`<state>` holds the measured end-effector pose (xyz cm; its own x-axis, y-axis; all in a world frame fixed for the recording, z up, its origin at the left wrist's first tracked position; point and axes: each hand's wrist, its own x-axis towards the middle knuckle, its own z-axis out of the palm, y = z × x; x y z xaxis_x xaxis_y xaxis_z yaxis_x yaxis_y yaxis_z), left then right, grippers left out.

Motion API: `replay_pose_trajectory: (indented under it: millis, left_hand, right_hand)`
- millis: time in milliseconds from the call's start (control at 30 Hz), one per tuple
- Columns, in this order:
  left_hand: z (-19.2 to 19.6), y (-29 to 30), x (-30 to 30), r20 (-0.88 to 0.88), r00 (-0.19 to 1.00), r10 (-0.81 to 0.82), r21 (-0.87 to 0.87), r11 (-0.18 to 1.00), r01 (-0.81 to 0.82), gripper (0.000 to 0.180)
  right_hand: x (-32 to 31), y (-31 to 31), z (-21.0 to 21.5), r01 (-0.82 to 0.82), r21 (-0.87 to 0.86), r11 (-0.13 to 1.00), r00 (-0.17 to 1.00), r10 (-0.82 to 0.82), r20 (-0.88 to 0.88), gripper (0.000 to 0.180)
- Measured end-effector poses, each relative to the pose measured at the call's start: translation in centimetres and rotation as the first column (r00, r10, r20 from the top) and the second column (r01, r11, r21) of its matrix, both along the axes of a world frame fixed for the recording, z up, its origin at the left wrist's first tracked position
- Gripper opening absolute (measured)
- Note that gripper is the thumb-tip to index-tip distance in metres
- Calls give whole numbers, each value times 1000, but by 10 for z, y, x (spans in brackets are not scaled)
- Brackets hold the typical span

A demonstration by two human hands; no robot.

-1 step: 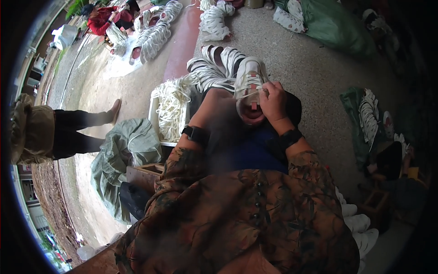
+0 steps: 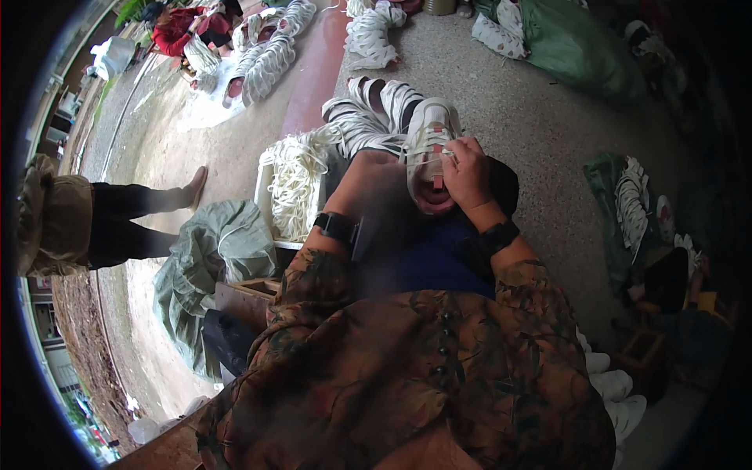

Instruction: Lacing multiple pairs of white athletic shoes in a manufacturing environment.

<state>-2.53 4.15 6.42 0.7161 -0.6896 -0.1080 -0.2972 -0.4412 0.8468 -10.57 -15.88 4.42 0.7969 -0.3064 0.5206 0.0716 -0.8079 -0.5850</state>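
A pale sneaker [image 2: 429, 117] with pinkish patches on its tongue rests over my lap, toe pointing away from me. White shoelace [image 2: 427, 151] crosses its front, with the upper rows threaded. My right hand [image 2: 468, 168] is closed at the right row of eyelets, thumb and fingers pinching the lace. Beside the shoe's left edge is my left hand [image 2: 377, 166]; it is blurred and its fingers are hidden, so their grip cannot be made out. Just beyond lie stacked white shoe uppers [image 2: 364, 121], bunched in a curved row.
A white bin [image 2: 261, 188] heaped with laces [image 2: 296, 184] stands left of my lap, by a grey-green sack [image 2: 211, 235] and a wooden box [image 2: 249, 294]. More shoe uppers [image 2: 372, 35] lie ahead. A person [image 2: 117, 223] stands at left; another in red [image 2: 174, 35] sits far left.
My right hand has shifted slightly up and left over the shoe. The lace strand that stretched left across the shoe's opening is less visible. My left hand has moved a little.
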Motion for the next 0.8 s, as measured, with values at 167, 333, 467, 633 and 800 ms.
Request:
replay_pose_trajectory:
  millis: [167,333,467,633,800]
  left_hand:
    - [-19,-5,9,-751,645,142,-297,800,-522,12]
    - [-24,-31,9,-662,736,139,-323,833,-448,15]
    - [-25,-44,11,-567,810,148,-364,838,-407,17]
    - [-25,-47,12,-456,864,213,-358,845,-397,18]
    - [-29,-50,10,-404,884,238,-341,857,-386,20]
  right_hand:
    - [14,13,12,-155,60,986,909,166,-382,6]
    - [15,19,6,-114,-129,985,902,48,-429,13]
    - [14,15,1,-108,-85,990,909,64,-412,17]
    - [14,8,-7,-131,40,991,924,137,-356,25]
    - [12,6,-13,-133,70,989,918,149,-368,26]
